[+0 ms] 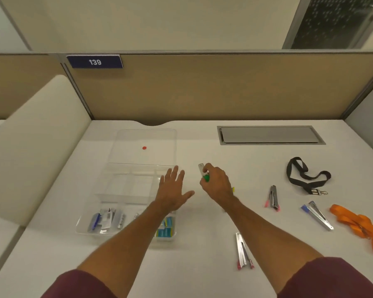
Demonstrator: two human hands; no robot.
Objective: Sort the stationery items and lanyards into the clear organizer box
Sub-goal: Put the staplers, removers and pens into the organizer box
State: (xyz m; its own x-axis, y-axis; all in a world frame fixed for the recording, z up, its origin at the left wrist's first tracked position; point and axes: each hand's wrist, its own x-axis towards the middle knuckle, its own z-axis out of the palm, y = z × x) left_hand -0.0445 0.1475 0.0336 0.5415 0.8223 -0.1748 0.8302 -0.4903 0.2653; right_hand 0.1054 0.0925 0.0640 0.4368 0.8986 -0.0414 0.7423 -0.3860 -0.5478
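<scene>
The right hand (216, 183) pinches a small, light, stiff green stapler (203, 174) by its middle, at 3 o'clock from the clear organizer box (125, 168), while the left hand (173, 190) hovers open.

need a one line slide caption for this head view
Right hand holds a green-handled metal stapler beside the clear plastic organizer box, left hand open above it.
</scene>
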